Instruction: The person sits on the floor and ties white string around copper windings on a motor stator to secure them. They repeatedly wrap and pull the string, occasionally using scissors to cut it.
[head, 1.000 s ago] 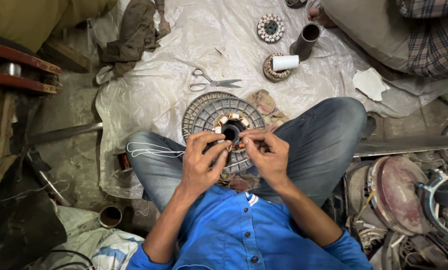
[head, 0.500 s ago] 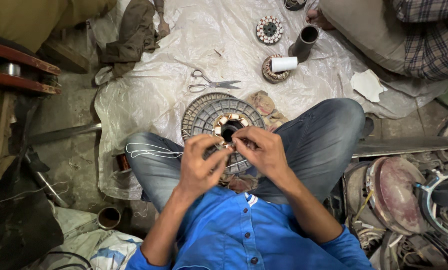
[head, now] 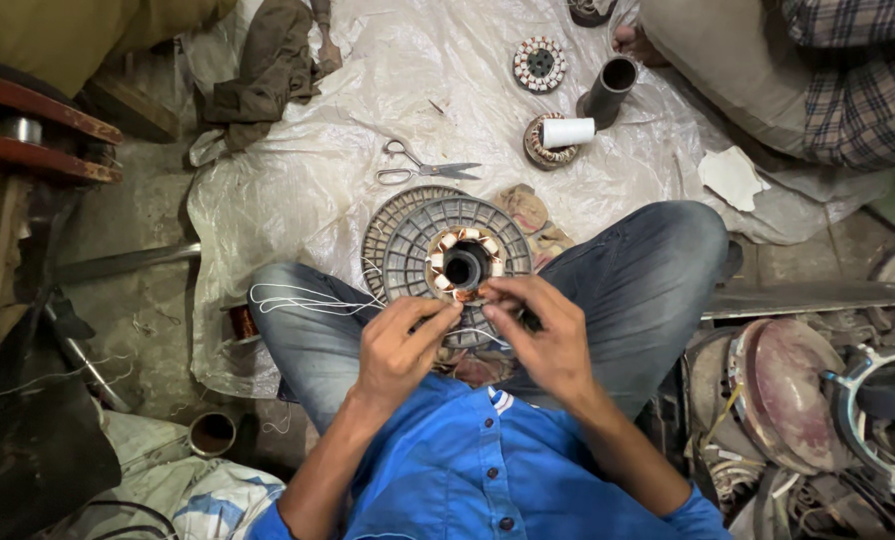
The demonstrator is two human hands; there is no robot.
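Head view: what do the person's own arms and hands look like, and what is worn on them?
Both hands, left hand and right hand, are bare: no gloves, and no rings or watch that I can make out. The forearms are uncovered. Bright blue shirt sleeves are pushed up to about the elbows, and the shirt buttons down the front.

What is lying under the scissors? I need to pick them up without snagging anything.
The scissors lie on a crumpled translucent plastic sheet spread over the floor. Nothing else shows beneath them; whatever is under the sheet there is covered and cannot be made out.
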